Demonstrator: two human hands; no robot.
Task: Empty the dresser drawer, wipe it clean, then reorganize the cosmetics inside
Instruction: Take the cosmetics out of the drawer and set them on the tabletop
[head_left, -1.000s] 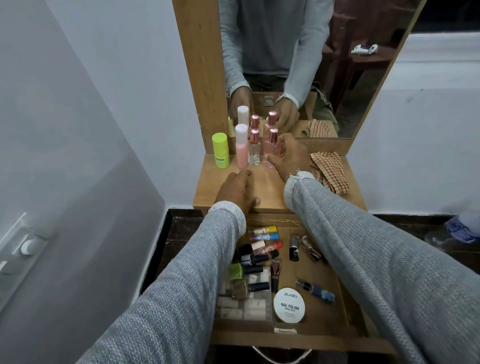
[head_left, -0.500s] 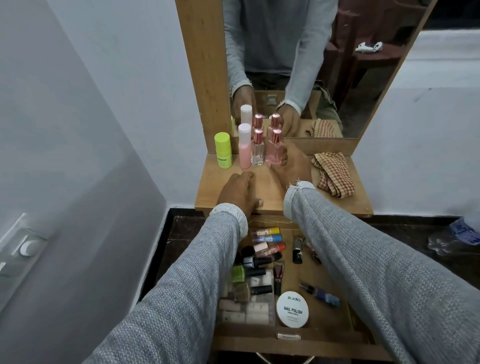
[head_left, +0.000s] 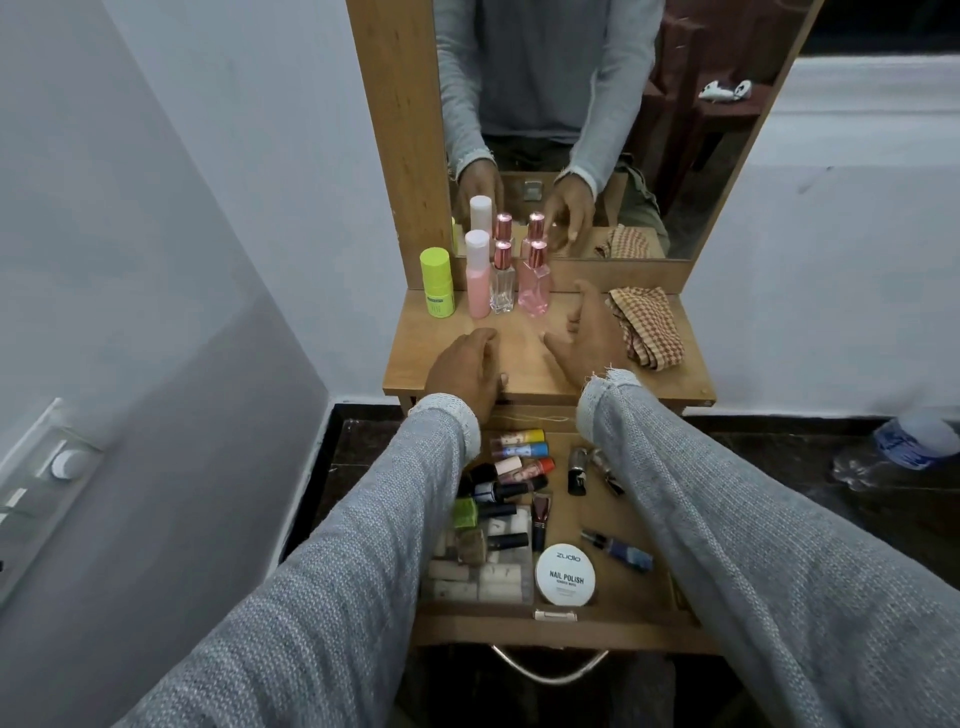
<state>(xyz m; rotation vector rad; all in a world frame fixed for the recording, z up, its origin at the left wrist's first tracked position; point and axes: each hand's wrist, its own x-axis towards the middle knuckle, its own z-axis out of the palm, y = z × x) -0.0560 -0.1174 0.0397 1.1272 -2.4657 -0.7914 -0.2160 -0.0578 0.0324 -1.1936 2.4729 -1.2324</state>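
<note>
Lying jumbled: nail polish bottles (head_left: 498, 491) | drawer (head_left: 623, 610) open | wooden

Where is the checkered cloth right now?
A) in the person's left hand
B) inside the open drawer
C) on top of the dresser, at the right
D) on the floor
C: the checkered cloth lies crumpled on the dresser top, just right of the open right hand, which isn't holding it.

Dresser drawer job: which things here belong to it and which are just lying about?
Part of the job: open drawer, nail polish bottles, round nail polish tin, four bottles on the dresser top, checked cloth.
Lying about: plastic water bottle, wall switch.
</note>
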